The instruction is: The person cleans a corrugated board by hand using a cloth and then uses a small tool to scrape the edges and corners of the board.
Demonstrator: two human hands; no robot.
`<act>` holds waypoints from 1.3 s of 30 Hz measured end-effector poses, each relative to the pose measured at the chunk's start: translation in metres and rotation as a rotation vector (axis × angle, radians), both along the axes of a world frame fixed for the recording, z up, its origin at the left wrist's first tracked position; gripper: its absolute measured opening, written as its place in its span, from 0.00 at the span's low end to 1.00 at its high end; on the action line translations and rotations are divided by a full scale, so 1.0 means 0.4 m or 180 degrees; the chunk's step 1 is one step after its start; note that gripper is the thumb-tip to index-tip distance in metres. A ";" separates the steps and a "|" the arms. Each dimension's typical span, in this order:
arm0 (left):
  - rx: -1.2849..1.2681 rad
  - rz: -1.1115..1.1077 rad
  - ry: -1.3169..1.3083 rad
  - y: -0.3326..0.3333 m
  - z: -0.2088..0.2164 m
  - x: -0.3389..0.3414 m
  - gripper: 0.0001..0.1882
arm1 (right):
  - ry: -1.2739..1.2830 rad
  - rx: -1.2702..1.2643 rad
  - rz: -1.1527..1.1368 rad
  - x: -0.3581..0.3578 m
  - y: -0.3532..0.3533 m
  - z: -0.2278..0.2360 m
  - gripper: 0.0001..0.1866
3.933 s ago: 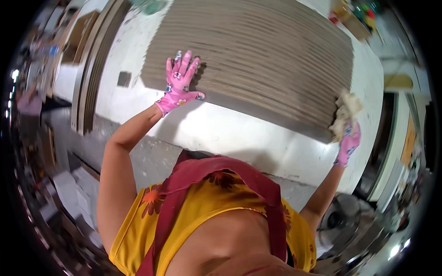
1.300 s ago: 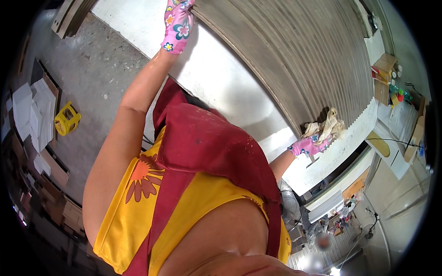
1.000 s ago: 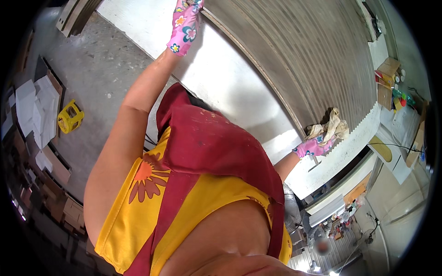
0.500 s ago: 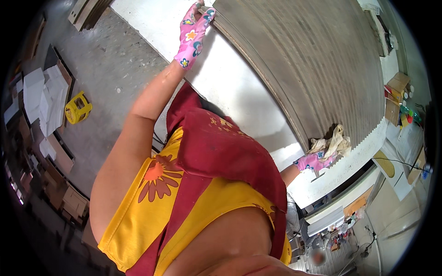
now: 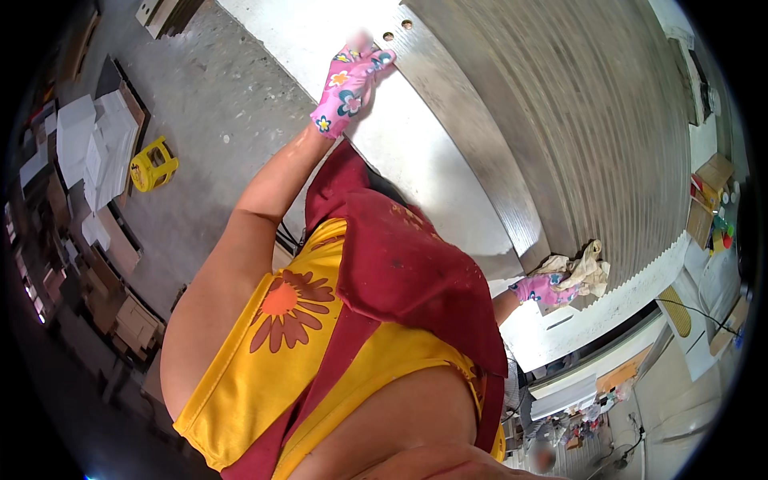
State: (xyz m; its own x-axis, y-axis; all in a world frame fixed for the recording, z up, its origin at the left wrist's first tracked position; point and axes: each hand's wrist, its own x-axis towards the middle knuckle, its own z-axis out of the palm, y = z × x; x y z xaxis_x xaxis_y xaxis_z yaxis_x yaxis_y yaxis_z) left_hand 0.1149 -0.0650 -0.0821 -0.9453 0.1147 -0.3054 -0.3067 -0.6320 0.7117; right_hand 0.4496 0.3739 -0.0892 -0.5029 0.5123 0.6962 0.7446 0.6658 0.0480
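Note:
A narrow grey wood-grain board [image 5: 460, 108] lies along the near side of a stack of similar boards [image 5: 584, 120]. It shows a broad face with two round holes at its far-left end. My left hand [image 5: 344, 92], in a pink flowered glove with bare fingertips, grips that end near the holes; its fingertips are blurred. At the board's other end my right hand [image 5: 548, 290], in a matching glove, is closed on a crumpled cream cloth [image 5: 588, 270]. The cloth presses against the boards' ends and hides part of the fingers.
The boards lie on a white worktable [image 5: 432, 148]. On the grey floor at left stand a yellow plastic stool [image 5: 154, 165] and leaning white panels [image 5: 102, 152]. Small boxes and bottles [image 5: 712, 200] sit at far right. Another person [image 5: 544, 458] shows far off at lower right.
The near board has turned from its edge onto a broader view of its face, and its two holes now show. My left hand has shifted slightly toward me; the right hand stays with the cloth.

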 end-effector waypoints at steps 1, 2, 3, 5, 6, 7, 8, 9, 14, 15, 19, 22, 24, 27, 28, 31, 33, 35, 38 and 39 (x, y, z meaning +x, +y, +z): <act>-0.0230 -0.0109 0.0124 -0.003 -0.004 -0.003 0.24 | -0.0122 0.0120 0.0005 0.006 0.013 -0.005 0.24; -0.0461 -0.0222 0.0247 -0.006 -0.010 -0.008 0.25 | -0.0244 0.0240 0.0006 0.012 0.025 -0.011 0.24; -0.0696 -0.0346 0.0354 -0.008 -0.015 -0.008 0.25 | -0.0381 0.0356 0.0000 0.017 0.027 -0.013 0.24; -0.0631 -0.0218 0.0168 0.010 0.049 -0.004 0.26 | -0.0645 0.0386 -0.0136 -0.008 -0.004 0.007 0.25; -0.0599 -0.0197 0.0207 0.013 0.045 -0.003 0.26 | -0.0626 0.0361 -0.0157 -0.001 0.003 0.004 0.25; -0.0565 -0.0186 0.0248 0.016 0.041 -0.003 0.25 | -0.0607 0.0338 -0.0190 0.010 0.010 -0.001 0.26; -0.0658 -0.0179 0.0300 0.015 0.031 -0.006 0.25 | -0.0935 0.0545 -0.0389 0.024 0.021 -0.013 0.28; -0.0490 -0.0165 0.0354 0.022 0.036 -0.005 0.24 | -0.0986 0.0742 -0.0402 0.040 0.023 -0.024 0.29; -0.0379 -0.0077 0.0342 -0.015 -0.048 -0.005 0.23 | -0.1444 0.0820 -0.0781 0.007 0.034 -0.025 0.30; -0.0327 -0.0074 0.0298 -0.002 -0.014 -0.005 0.20 | -0.1461 0.0827 -0.0785 0.005 0.033 -0.022 0.30; 0.0114 0.0235 0.0232 0.003 -0.044 0.013 0.20 | -0.1727 0.0687 -0.1027 -0.028 -0.008 0.007 0.28; 0.0086 0.0411 0.0415 0.027 -0.009 0.018 0.11 | -0.1632 0.0841 -0.0838 -0.050 -0.030 0.012 0.23; 0.0417 -0.0165 0.0581 -0.016 -0.035 -0.007 0.12 | -0.1372 0.0250 -0.0847 -0.036 -0.014 -0.007 0.21; -0.0245 0.0208 0.0163 0.004 -0.013 0.003 0.13 | -0.0616 -0.0277 -0.0516 -0.047 -0.014 -0.005 0.12; -0.0546 0.0271 0.0010 -0.026 -0.065 -0.010 0.10 | -0.0312 -0.0371 -0.0229 -0.083 -0.032 0.021 0.12; -0.0470 0.0187 0.0096 -0.013 -0.023 -0.012 0.08 | 0.0583 -0.0422 0.0275 -0.081 -0.050 0.035 0.16; -0.0647 0.0135 0.0113 -0.026 -0.035 -0.016 0.10 | 0.1158 -0.0955 0.0342 -0.066 -0.049 0.032 0.17; -0.0708 0.0160 0.0170 -0.032 -0.038 -0.017 0.11 | 0.1501 -0.1241 0.0599 -0.058 -0.051 0.014 0.18; -0.0782 0.0073 0.0094 0.000 -0.026 -0.032 0.13 | 0.1044 -0.0905 0.0264 -0.013 -0.038 0.015 0.18; -0.0797 0.0081 0.0149 -0.033 -0.038 -0.036 0.13 | 0.1854 -0.1480 0.0601 -0.022 -0.053 0.034 0.18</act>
